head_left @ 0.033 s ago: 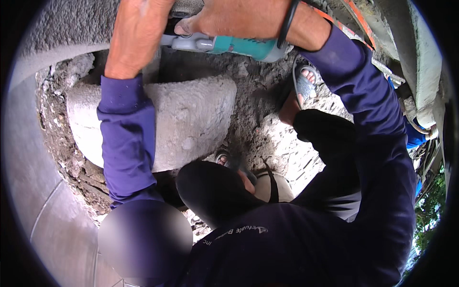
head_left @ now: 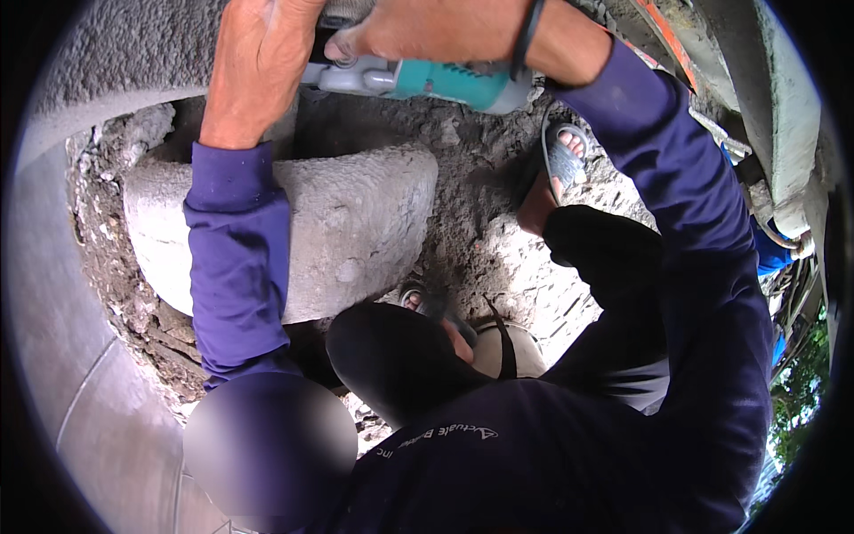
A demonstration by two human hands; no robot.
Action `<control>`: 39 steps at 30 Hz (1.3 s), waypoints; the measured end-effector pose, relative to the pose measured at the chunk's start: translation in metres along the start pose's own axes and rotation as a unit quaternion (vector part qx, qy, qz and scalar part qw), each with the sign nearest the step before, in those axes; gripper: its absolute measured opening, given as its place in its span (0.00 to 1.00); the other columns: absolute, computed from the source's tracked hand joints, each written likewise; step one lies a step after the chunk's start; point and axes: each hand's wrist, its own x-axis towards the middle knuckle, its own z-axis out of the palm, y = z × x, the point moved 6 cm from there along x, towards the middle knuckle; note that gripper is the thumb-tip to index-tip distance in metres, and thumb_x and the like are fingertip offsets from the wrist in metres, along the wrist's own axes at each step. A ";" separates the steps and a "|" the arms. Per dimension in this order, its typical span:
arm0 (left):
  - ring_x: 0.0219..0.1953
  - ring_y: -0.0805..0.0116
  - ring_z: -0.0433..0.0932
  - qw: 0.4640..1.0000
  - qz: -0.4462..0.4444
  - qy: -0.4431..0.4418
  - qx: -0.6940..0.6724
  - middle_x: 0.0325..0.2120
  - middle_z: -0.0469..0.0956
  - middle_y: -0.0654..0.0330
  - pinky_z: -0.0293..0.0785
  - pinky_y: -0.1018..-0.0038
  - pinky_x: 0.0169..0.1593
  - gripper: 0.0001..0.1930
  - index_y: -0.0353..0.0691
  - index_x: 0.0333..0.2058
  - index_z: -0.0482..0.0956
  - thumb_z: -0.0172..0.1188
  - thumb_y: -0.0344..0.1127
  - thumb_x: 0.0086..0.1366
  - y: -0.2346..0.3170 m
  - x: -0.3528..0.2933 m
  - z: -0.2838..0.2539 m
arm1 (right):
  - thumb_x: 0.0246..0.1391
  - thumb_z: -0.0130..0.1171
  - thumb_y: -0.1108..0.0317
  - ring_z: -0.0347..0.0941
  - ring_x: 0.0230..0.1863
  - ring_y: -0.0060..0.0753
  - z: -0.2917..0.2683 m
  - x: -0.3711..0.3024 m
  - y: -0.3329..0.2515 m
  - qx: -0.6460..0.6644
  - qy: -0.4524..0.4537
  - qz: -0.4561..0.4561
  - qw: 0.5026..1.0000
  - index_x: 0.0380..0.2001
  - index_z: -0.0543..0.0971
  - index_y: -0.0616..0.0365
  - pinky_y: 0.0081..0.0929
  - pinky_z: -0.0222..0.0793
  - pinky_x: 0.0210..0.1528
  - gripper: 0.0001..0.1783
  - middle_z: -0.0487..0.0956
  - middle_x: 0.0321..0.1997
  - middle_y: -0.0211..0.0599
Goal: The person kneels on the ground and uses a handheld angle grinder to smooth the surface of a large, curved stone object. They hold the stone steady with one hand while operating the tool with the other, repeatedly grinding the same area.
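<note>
A teal and grey angle grinder [head_left: 436,84] lies sideways at the top of the view, its grey head end towards the left. My right hand [head_left: 427,31] is wrapped over its body from above, with the thumb by the grey head. A dark band circles that wrist. Beside the head end is my left hand [head_left: 262,62]; its fingers run past the upper edge and are hidden, so its hold does not show. Below the tool, under my left forearm, sits a large pale curved concrete block [head_left: 356,231]. The grinder's disc cannot be made out.
A rough concrete surface [head_left: 116,62] fills the upper left. Broken soil [head_left: 480,169] surrounds the block. My sandalled foot [head_left: 567,156] rests on rubble at the right. A pale rounded container [head_left: 525,351] stands between my legs. Orange-edged pieces [head_left: 667,40] lie at the upper right.
My right hand and the grinder have shifted very slightly up and left. My left wrist has moved a little to the right.
</note>
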 end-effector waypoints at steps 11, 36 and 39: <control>0.45 0.55 0.80 0.930 0.123 0.243 0.248 0.42 0.81 0.48 0.73 0.65 0.53 0.23 0.30 0.52 0.77 0.42 0.46 0.81 -0.010 0.005 -0.024 | 0.44 0.66 0.64 0.85 0.31 0.58 0.014 0.058 0.010 -0.125 -0.062 -0.043 0.989 0.27 0.84 0.73 0.46 0.80 0.36 0.17 0.83 0.26 0.64; 0.40 0.63 0.82 0.952 0.079 0.097 0.279 0.37 0.83 0.52 0.77 0.69 0.48 0.21 0.30 0.47 0.81 0.55 0.47 0.77 -0.026 0.004 -0.023 | 0.52 0.62 0.58 0.82 0.19 0.40 0.062 0.069 0.045 -0.081 -0.106 0.029 0.991 0.27 0.86 0.62 0.34 0.79 0.25 0.16 0.84 0.21 0.45; 0.37 0.63 0.80 0.970 0.035 0.069 0.229 0.34 0.81 0.48 0.76 0.66 0.47 0.17 0.31 0.46 0.80 0.50 0.40 0.80 -0.033 0.006 -0.006 | 0.50 0.59 0.62 0.86 0.41 0.50 0.060 0.037 0.035 -0.139 -0.127 -0.035 0.982 0.32 0.86 0.62 0.42 0.80 0.49 0.14 0.86 0.34 0.53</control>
